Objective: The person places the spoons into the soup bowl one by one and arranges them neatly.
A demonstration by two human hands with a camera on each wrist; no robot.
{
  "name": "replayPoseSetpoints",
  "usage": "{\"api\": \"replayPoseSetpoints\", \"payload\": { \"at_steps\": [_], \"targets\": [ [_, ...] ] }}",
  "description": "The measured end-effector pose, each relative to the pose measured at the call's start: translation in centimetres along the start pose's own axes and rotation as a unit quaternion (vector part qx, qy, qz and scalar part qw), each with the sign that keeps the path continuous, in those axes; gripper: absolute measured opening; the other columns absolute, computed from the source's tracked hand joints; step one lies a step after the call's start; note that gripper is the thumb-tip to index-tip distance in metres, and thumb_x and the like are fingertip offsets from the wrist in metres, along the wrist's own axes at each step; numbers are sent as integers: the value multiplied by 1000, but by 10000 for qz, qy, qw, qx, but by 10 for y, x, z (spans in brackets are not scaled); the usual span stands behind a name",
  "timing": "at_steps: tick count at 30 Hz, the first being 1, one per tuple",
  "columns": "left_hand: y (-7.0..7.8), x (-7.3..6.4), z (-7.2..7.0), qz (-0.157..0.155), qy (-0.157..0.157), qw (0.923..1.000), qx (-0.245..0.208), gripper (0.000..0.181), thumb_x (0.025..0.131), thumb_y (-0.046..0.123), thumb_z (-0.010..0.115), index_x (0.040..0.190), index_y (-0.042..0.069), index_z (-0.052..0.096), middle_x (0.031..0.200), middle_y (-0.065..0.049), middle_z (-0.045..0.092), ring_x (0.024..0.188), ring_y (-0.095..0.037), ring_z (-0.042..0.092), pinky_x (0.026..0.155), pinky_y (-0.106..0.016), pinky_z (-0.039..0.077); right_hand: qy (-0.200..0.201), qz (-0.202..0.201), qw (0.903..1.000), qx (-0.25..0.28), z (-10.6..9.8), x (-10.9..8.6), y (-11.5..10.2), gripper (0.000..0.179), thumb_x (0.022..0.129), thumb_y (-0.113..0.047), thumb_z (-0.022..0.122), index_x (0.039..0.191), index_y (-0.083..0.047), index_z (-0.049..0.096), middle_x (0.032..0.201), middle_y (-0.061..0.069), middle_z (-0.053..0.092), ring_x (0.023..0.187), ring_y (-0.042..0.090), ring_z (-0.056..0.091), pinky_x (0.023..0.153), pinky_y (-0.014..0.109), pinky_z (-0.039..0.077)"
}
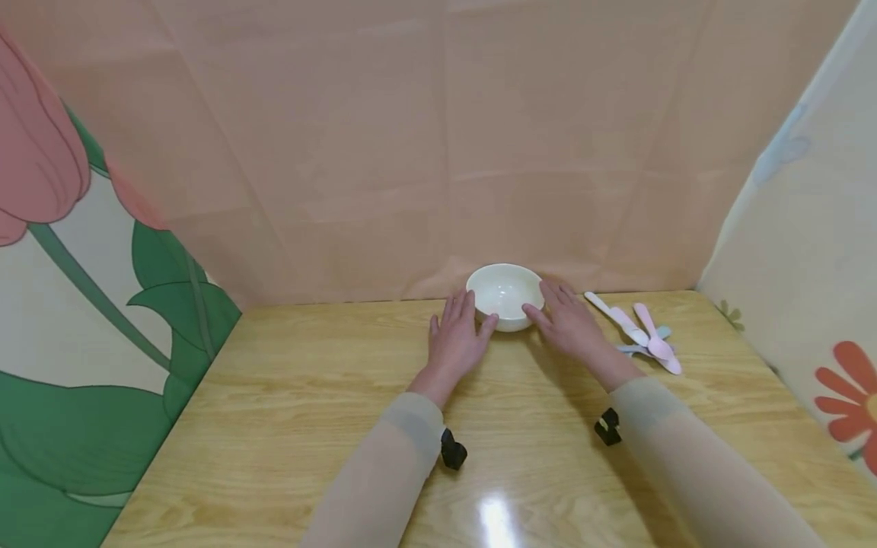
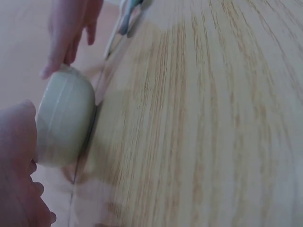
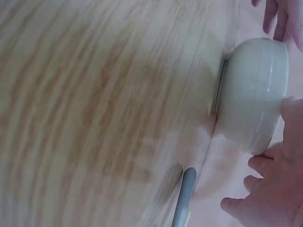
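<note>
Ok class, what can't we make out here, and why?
Left wrist view: inside of the bowl, hidden by its outer wall.
Left wrist view: left hand, partly cut off by left edge.
Right wrist view: rest of grey handle, cut off by bottom edge.
Head view: parts of other cutlery, hidden under the pink spoon.

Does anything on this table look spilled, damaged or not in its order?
Nothing appears spilled or damaged; the white bowl stands upright. Only the pastel cutlery, to its right, looks untidy: the pieces lie crossed over each other.

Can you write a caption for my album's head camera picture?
Left hand and right hand on either side of a white bowl, pastel cutlery lying to the right.
</note>
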State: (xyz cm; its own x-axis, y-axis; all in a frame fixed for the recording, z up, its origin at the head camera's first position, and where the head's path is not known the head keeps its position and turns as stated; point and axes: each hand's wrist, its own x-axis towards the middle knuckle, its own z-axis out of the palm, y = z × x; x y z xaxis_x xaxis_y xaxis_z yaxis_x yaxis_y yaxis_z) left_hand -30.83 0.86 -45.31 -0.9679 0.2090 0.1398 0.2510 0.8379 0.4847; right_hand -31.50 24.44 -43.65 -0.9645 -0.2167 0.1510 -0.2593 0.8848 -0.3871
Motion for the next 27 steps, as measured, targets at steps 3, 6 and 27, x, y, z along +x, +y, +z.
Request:
{"api": "replayPoseSetpoints", "payload": {
  "at_steps": [3,6,27],
  "targets": [
    [-1,-1,1,29,27,10000,-34,83,115,66,35,177,13,23,183,-10,20,169,-33,14,134,-66,16,-56,46,10000,53,0,-1,0,83,119,-50,43,169,14,22,174,37,23,162,59,14,132,69,14],
    [-2,-2,2,39,70,9999,-65,83,115,65,36,177,12,23,183,-10,21,169,-32,15,134,-66,16,-115,102,9998,109,-2,-3,-3,85,119,-52,43,170,12,21,175,36,21,163,57,12,132,69,13],
    [-9,-24,-2,58,172,9994,-301,79,116,58,44,176,9,27,183,-8,22,168,-33,19,134,-65,16,-311,198,9993,93,-5,-17,-17,92,115,-61,46,170,9,24,174,36,23,163,55,15,130,71,17]
  ]
}}
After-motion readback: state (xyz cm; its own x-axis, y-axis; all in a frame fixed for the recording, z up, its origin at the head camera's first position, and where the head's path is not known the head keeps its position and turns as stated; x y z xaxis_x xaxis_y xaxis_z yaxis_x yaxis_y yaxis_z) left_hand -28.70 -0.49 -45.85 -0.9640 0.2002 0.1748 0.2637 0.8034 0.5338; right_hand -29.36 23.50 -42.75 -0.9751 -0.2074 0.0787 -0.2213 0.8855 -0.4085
